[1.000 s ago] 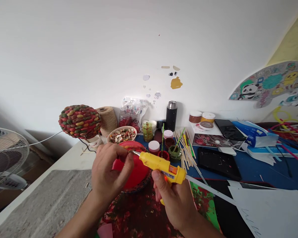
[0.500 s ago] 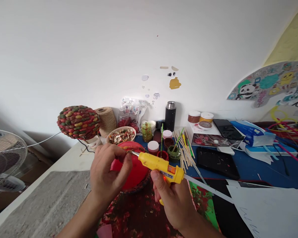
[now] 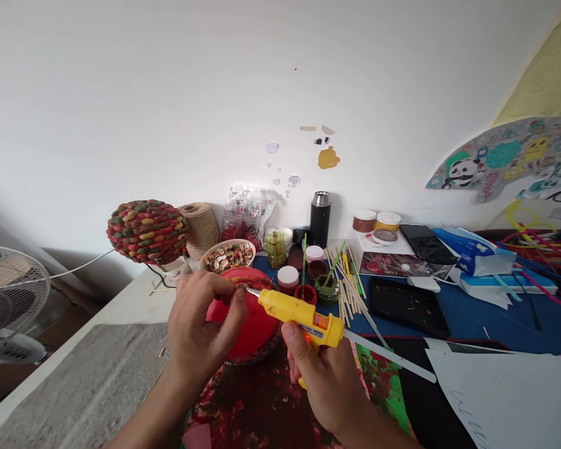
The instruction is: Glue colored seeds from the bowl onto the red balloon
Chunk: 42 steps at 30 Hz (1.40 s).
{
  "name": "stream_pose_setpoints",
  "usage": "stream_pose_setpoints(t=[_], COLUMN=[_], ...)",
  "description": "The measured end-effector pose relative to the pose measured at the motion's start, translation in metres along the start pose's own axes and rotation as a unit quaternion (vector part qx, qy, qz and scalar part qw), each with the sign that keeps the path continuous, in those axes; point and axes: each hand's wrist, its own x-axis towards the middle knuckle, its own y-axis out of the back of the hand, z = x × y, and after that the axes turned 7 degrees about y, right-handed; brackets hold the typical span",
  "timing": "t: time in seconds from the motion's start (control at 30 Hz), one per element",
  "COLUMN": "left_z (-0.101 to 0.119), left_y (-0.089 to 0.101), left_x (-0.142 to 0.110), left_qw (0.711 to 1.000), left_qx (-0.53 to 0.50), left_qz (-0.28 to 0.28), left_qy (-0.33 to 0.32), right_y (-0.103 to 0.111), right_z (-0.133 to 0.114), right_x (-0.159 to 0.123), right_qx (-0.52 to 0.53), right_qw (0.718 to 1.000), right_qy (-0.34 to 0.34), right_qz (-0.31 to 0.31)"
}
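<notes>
My right hand (image 3: 325,368) is wrapped round the handle of a yellow hot glue gun (image 3: 287,307), its small light glowing red. A long translucent glue stick (image 3: 393,355) sticks out of its back end. My left hand (image 3: 208,318) pinches a small piece between thumb and fingertips, right at the gun's metal nozzle (image 3: 252,290); the piece is mostly hidden, so its kind is unclear. Below both hands lies a red bowl-like form (image 3: 247,333), partly covered by my left hand. Just behind it stands a bowl of painted shell-like pieces (image 3: 229,255).
On the left is a ball of coloured pieces (image 3: 146,231), with a twine spool (image 3: 201,231) behind it and a fan (image 3: 12,299) at the edge. Paint jars (image 3: 327,290), wooden sticks (image 3: 350,287), a black flask (image 3: 320,221), a black tray (image 3: 406,305) and paper (image 3: 505,393) stand or lie around.
Almost nothing differs. Both hands and the glue gun appear slightly further left, along with a small shift of the whole view; the nozzle stays at the left fingertips.
</notes>
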Motion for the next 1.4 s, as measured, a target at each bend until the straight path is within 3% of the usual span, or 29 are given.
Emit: stream_pose_setpoints(t=[0.27,0.63,1.2,1.4], left_z=[-0.003,-0.004,-0.006,-0.007], left_y=[0.001,0.000,0.001,0.001], left_x=[-0.003,-0.002,-0.004,-0.005], left_qw=[1.000,1.000,1.000,1.000], left_qx=[-0.008,-0.018,-0.011,-0.012], left_qz=[-0.002,0.002,0.008,0.006], left_qy=[0.003,0.007,0.024,0.026], right_y=[0.000,0.003,0.002,0.003], right_z=[0.003,-0.020,-0.009,-0.018], right_x=[0.002,0.008,0.005,0.007], right_qx=[0.011,0.022,0.013,0.013], right_qw=[1.000,1.000,1.000,0.999], right_qy=[-0.007,-0.012,-0.018,-0.020], right_qz=[0.010,-0.017,-0.006,-0.029])
